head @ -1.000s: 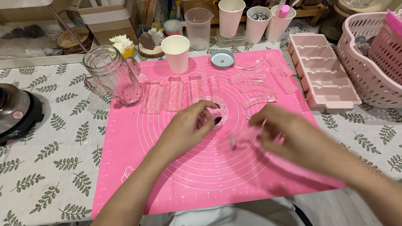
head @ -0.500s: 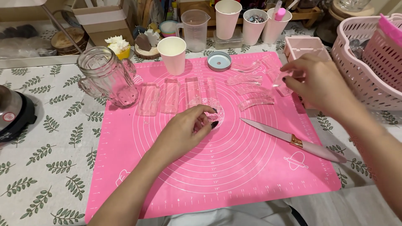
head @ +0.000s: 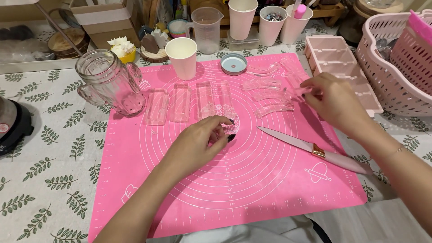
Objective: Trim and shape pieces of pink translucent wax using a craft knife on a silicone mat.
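My left hand (head: 200, 141) rests on the pink silicone mat (head: 234, 189), its fingers curled on a small clear round piece (head: 226, 118) near the mat's middle. My right hand (head: 335, 105) is at the mat's far right and pinches one end of a clear curved piece (head: 300, 90). More clear curved pieces (head: 272, 110) lie just left of that hand. A knife with a pink handle (head: 315, 149) lies flat on the mat in front of my right hand, its tip pointing left. Three clear rectangular pieces (head: 180, 103) stand in a row beyond my left hand.
A glass mug (head: 108, 83) stands at the mat's far left corner, with a white paper cup (head: 182, 56) and a round lid (head: 234, 64) along the far edge. A pink mould tray (head: 342, 63) and a pink basket (head: 396, 58) are at the right. Cups and a measuring jug (head: 207, 29) line the back.
My right hand has laid the knife down on the mat and gone to the clear curved pieces at the far right. My left hand has stayed on the round piece.
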